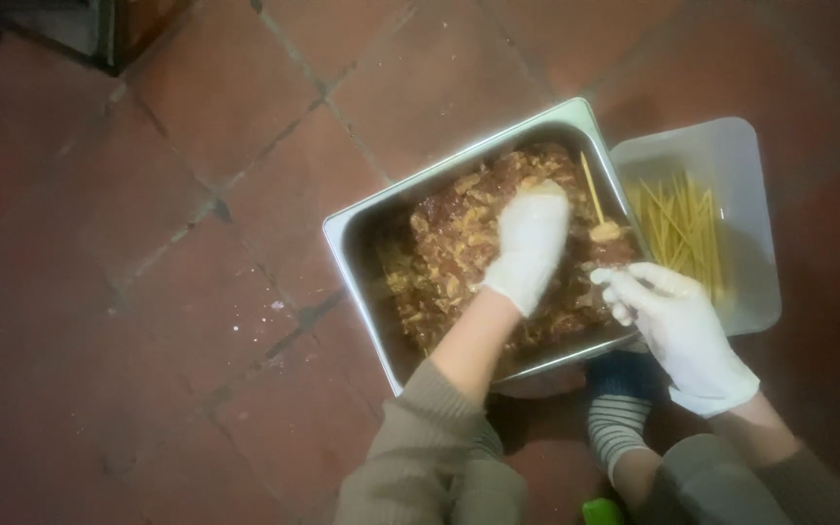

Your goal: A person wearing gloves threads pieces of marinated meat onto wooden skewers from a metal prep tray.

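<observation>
**Two gloved hands at one pan of meat**

One steel pan [362,243] of marinated meat pieces [449,243] sits on the red tiled floor [196,146]. The left hand [529,248], in a white glove, rests fingers-down in the meat; whether it grips a piece I cannot tell. The right hand [678,326], also gloved, pinches one wooden skewer [595,199] carrying meat. To the right, just beside the pan, one white plastic tub [731,156] holds many bare skewers [682,228].
</observation>
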